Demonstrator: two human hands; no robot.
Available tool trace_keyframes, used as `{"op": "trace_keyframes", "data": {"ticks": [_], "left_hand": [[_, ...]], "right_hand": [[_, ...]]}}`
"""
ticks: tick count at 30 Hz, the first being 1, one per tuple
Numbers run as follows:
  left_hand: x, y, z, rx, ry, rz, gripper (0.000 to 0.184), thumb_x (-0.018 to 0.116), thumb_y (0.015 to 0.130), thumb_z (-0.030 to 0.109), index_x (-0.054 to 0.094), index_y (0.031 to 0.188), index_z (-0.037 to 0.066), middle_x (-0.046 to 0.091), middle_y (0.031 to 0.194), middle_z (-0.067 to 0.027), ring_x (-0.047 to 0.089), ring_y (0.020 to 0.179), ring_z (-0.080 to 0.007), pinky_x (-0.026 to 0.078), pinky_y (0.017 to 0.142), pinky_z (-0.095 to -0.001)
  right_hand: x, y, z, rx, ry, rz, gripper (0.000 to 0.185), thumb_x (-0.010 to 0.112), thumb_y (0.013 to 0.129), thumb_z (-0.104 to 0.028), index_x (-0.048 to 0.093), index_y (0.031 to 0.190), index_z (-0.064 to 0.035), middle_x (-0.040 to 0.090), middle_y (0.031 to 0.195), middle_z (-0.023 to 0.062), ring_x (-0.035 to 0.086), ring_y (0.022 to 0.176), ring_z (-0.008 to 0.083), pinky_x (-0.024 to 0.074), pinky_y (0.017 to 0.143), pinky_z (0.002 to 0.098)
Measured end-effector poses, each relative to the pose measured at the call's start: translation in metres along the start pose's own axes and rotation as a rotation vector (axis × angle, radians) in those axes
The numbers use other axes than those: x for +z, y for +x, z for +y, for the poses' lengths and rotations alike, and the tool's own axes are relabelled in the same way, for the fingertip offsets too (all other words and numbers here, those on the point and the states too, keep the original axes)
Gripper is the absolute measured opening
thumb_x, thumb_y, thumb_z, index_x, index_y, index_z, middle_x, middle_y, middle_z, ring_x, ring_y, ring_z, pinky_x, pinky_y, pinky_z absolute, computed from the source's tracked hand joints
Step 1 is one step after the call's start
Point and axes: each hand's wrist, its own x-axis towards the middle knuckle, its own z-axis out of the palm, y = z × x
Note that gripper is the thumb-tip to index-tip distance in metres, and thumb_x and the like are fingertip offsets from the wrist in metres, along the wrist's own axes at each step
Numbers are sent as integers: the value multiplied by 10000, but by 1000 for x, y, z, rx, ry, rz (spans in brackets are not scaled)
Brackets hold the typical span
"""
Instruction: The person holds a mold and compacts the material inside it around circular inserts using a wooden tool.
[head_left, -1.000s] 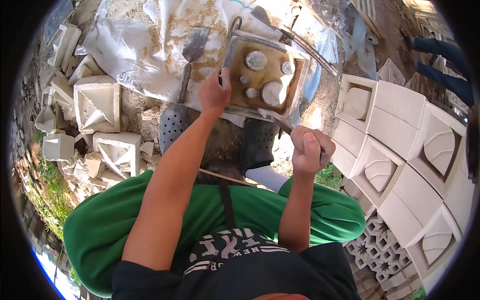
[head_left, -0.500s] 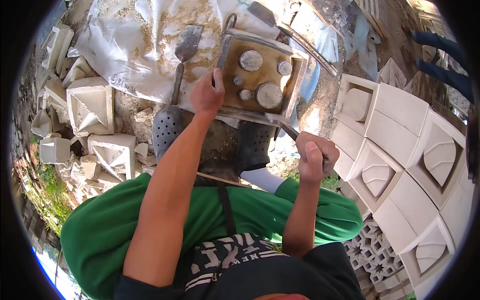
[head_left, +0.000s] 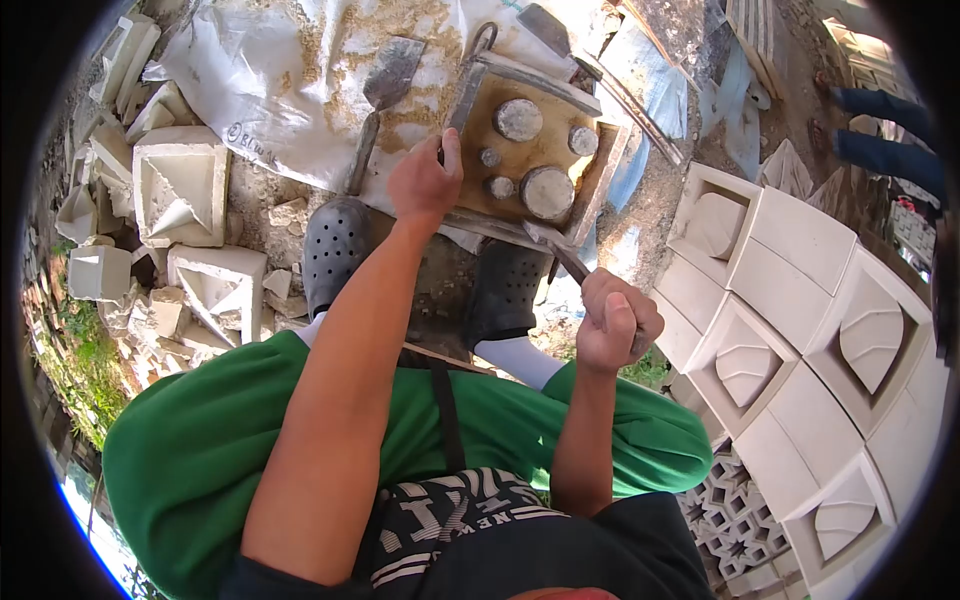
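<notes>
My left hand (head_left: 425, 180) is closed on the left near side of a square mould (head_left: 615, 165), its thumb over the rim. Inside the mould, several round discs (head_left: 548, 192) of different sizes stand on a brownish surface. With my right hand (head_left: 620, 320) I grip the handle of a small trowel (head_left: 570, 262); only its narrow flat tip and dark shank show clearly. That tip touches the near rim of the mould, close to its right corner. Left of the mould lies a larger trowel (head_left: 392, 75) on a white plastic sheet (head_left: 270, 80), handle towards me.
Broken cast blocks (head_left: 180, 185) pile up at the left. Rows of pale relief tiles (head_left: 790, 240) stand on the right, above star-patterned blocks (head_left: 740, 530). Another flat blade (head_left: 543, 28) and strips (head_left: 630, 108) lie behind the mould. Another person's legs (head_left: 885, 130) are at the upper right.
My right hand and the small trowel have shifted left along the mould's near rim. My left hand keeps its hold on the mould. The whole view has moved slightly.
</notes>
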Motion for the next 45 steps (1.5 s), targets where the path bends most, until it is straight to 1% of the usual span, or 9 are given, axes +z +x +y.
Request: {"op": "trace_keyframes", "data": {"ticks": [3, 5, 18, 21, 25, 28, 32, 36, 45], "left_hand": [[-1, 0, -1, 2, -1, -23, 470, 393, 966, 447, 680, 898, 80, 665, 842, -178, 621, 822, -391, 457, 713, -482], [-2, -1, 1, -9, 2, -40, 471, 390, 966, 447, 677, 899, 79, 665, 853, -177, 620, 828, -391, 457, 716, -483], [-8, -3, 2, 7, 6, -33, 500, 372, 964, 439, 620, 768, 51, 661, 810, -183, 630, 773, -391, 473, 693, -483], [-7, -2, 3, -34, 8, -62, 497, 363, 966, 451, 673, 863, 77, 663, 826, -192, 624, 816, -404, 467, 727, -497], [-7, -3, -2, -26, -3, -50, 499, 367, 964, 453, 677, 855, 77, 662, 819, -194, 625, 822, -405, 469, 732, -494], [-4, -4, 0, -42, -39, -72, 506, 369, 963, 456, 679, 845, 74, 660, 807, -198, 623, 808, -412, 470, 726, -498], [-4, 0, -3, -8, -24, -23, 518, 369, 961, 460, 684, 847, 65, 660, 804, -208, 623, 790, -422, 476, 721, -499], [-9, -5, 3, -58, -58, -61, 526, 365, 962, 460, 689, 853, 60, 660, 817, -221, 630, 804, -419, 481, 738, -489], [-7, -3, 0, -42, -30, -67, 540, 351, 963, 469, 686, 862, 59, 666, 834, -216, 630, 816, -420, 479, 749, -493]], "right_hand": [[11, -4, 6, -78, 135, 47, 248, 474, 739, -38, 345, 538, 27, 366, 500, 54, 311, 459, 127, 233, 435, 292], [12, -3, 11, -28, -89, -26, 280, 417, 760, -32, 293, 509, -50, 300, 455, 23, 248, 438, 120, 230, 447, 317], [18, -40, 12, -211, 51, 100, 255, 418, 740, -58, 289, 521, -61, 302, 485, 33, 277, 470, 139, 278, 508, 331], [24, -32, 13, -166, -71, 81, 255, 414, 735, -52, 277, 521, -71, 309, 487, 30, 284, 473, 136, 283, 511, 329], [24, -42, 9, -260, 83, 65, 252, 416, 734, -39, 269, 530, -65, 304, 497, 27, 280, 480, 139, 275, 515, 332], [35, -38, 22, -143, -52, 136, 261, 390, 736, -47, 259, 515, -93, 291, 472, 30, 252, 459, 139, 279, 512, 322], [33, -40, -1, -272, 91, 86, 260, 395, 754, -29, 268, 532, -72, 303, 496, 31, 265, 483, 137, 274, 516, 322], [46, -42, 21, -144, -54, 104, 252, 377, 747, -49, 270, 520, -77, 304, 475, 37, 258, 467, 130, 285, 513, 321], [56, -48, 18, -204, -37, 130, 252, 389, 743, -50, 273, 520, -70, 307, 470, 36, 273, 467, 131, 285, 504, 317]]}}
